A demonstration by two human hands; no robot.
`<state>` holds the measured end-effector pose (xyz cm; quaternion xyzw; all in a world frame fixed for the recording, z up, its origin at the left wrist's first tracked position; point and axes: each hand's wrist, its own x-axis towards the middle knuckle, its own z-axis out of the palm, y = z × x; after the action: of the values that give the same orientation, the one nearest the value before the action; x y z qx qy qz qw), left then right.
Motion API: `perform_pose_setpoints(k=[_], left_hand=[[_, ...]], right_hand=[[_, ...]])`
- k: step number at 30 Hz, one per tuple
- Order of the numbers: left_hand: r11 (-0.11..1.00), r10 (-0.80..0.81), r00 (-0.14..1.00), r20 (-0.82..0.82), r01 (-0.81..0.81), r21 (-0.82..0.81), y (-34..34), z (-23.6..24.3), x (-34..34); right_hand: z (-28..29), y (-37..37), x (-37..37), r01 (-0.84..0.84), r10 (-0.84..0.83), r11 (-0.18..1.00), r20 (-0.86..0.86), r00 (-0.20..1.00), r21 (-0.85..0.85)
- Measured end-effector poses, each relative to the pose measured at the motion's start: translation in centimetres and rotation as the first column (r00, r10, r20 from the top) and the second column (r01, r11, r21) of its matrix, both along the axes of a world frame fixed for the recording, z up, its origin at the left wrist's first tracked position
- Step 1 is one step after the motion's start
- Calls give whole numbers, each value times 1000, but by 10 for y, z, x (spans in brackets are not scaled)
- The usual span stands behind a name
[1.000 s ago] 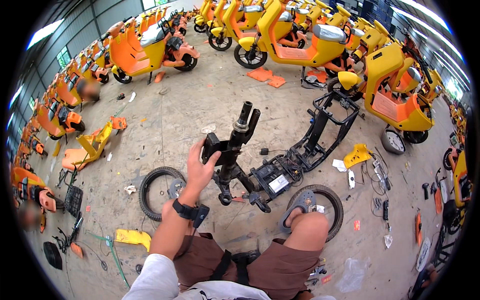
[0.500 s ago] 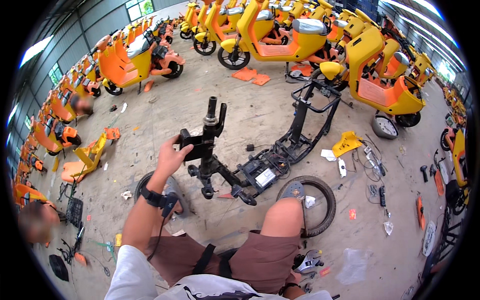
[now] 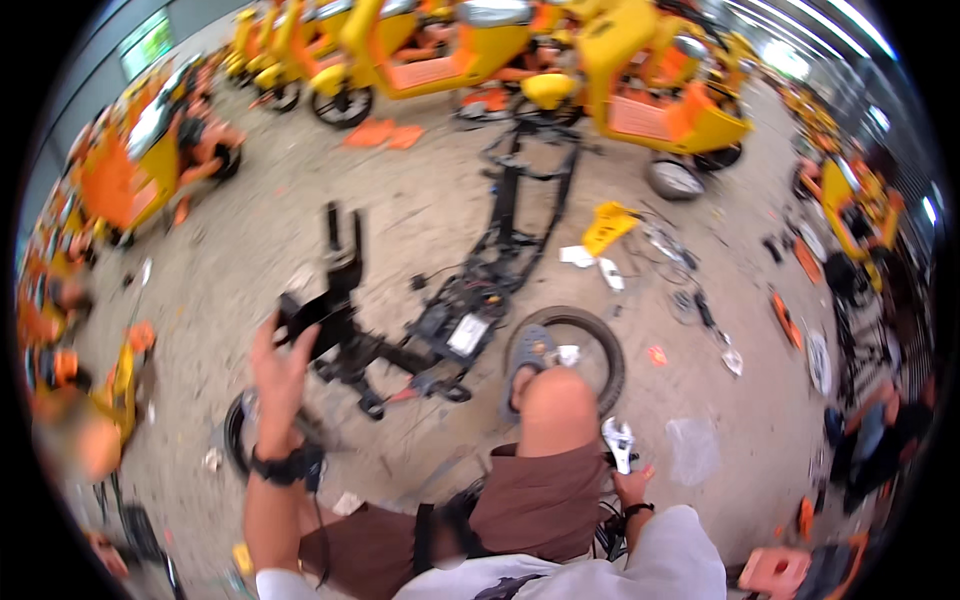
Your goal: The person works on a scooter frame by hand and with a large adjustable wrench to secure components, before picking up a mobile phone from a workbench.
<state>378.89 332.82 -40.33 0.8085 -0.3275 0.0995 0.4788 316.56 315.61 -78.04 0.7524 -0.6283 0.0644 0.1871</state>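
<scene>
A stripped black scooter frame lies on the floor before me, its steering post pointing up. My left hand grips the lower edge of a black box-like bracket on the front of that post, thumb on one side and fingers on the other, slightly blurred. Low at the right, beside my knee, my right hand is closed round the handle end of a silver adjustable wrench. The wrench's jaws point away from me. My right foot, in a grey clog, rests by a loose tyre.
Rows of yellow and orange scooters stand at the back and left. To the right lie a yellow panel, cables, a plastic sheet and orange parts. A round grey housing sits by a scooter. Another person is at far right.
My view has swung right, so the scene sits further left. The right hand has come into sight with the adjustable wrench. My left hand stays at the bracket.
</scene>
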Motion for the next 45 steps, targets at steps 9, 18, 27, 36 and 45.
perform_pose_setpoints(k=[9, 18, 27, 36, 45], left_hand=[[999, 30, 999, 42, -29, -25, 26, -3, 6], [983, 13, 1000, -16, -16, -181, 12, -14, 6], [986, 17, 996, 86, -3, -165, 15, -13, 4], [991, 6, 999, 44, 0, -131, 18, -6, 2], [999, -3, 1000, 7, 3, -53, 22, 3, 6]], right_hand=[[290, -98, 129, -404, 180, 904, 732, 657, 140], [494, -54, 331, -774, 440, 493, 653, 616, 398], [468, -52, 438, -858, 583, 241, 639, 502, 454], [470, -71, 453, -855, 505, 162, 703, 501, 493], [480, -91, 473, -834, 480, 109, 706, 520, 540]])
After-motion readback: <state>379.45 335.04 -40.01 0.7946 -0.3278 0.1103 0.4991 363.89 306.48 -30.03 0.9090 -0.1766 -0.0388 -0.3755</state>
